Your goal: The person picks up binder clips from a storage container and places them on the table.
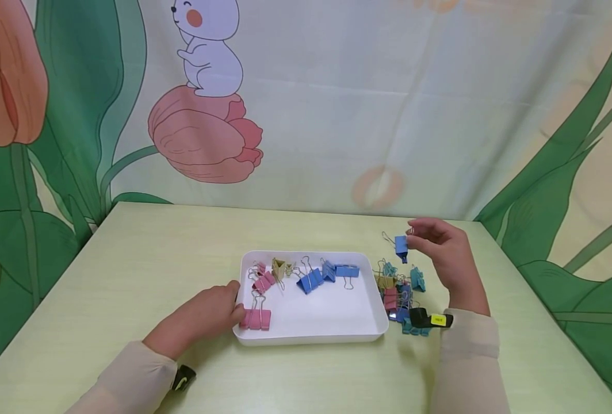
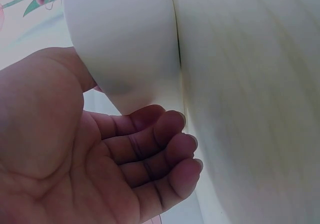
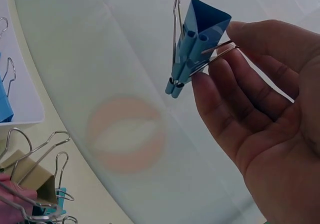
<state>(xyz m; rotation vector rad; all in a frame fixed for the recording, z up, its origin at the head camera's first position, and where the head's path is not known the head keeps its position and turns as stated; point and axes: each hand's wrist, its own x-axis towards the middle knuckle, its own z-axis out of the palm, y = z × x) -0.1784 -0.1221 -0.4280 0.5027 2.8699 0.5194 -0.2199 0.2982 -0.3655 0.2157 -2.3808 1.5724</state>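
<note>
Head view: the white tray (image 1: 316,315) was gripped at its left end by the left hand (image 1: 210,312). By the right hand (image 1: 444,252), past the far right corner, a blue clip (image 1: 401,245) was pinched, long axis nearly upright, one wire handle (image 1: 387,237) pointing up-left.

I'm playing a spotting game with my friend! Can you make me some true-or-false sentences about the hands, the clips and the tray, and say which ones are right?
1. The left hand holds the tray. True.
2. The tray is green. False: it is white.
3. The right hand pinches a blue clip in the air. True.
4. Every clip in the tray is blue. False: pink clips and a yellow clip lie there too.
5. The pile of clips is on the table, to the right of the tray. True.
6. The pile is all one colour. False: pink and teal both show in it.
</note>
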